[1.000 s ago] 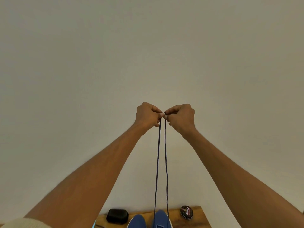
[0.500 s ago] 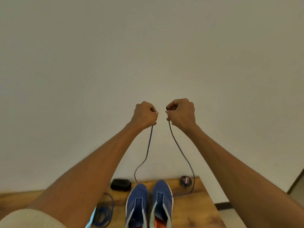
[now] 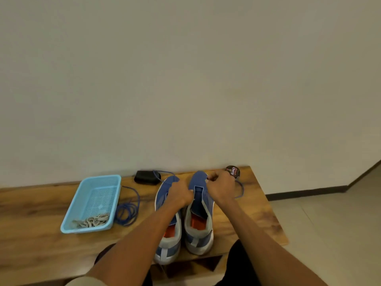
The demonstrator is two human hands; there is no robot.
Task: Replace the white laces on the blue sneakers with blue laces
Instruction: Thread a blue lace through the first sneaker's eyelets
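Both my hands are down at the toe end of the pair of blue sneakers, which stand side by side on the wooden surface [image 3: 257, 205], toes toward the wall.

Left hand [image 3: 179, 194]: fingers curled, lying over the left sneaker [image 3: 167, 230] at its forefoot, knuckles next to the tongue of the right sneaker [image 3: 199, 211]. I cannot tell whether a lace end is pinched inside; the grip is hidden by the back of the hand.

Right hand [image 3: 221, 187]: fingers clenched at the outer toe side of the right sneaker, thumb and forefinger pressed together on something small near the front eyelets. Too small to say for certain that it is the lace tip.

Blue lace [image 3: 240, 189]: one strand loops out on the surface just right of my right hand; another strand runs from beyond my left fingers toward the black case [image 3: 146, 177] near the wall. No lace shows across either tongue; orange insoles visible.

Left of my left hand: a second blue lace, coiled [image 3: 127, 211], lying just beside the light blue basket [image 3: 99, 183]. White laces [image 3: 92, 220] sit heaped in the basket's near end.

Beyond my right fingers, at the far corner: a round tin [image 3: 233, 171] with "Cherry" printed on the lid.
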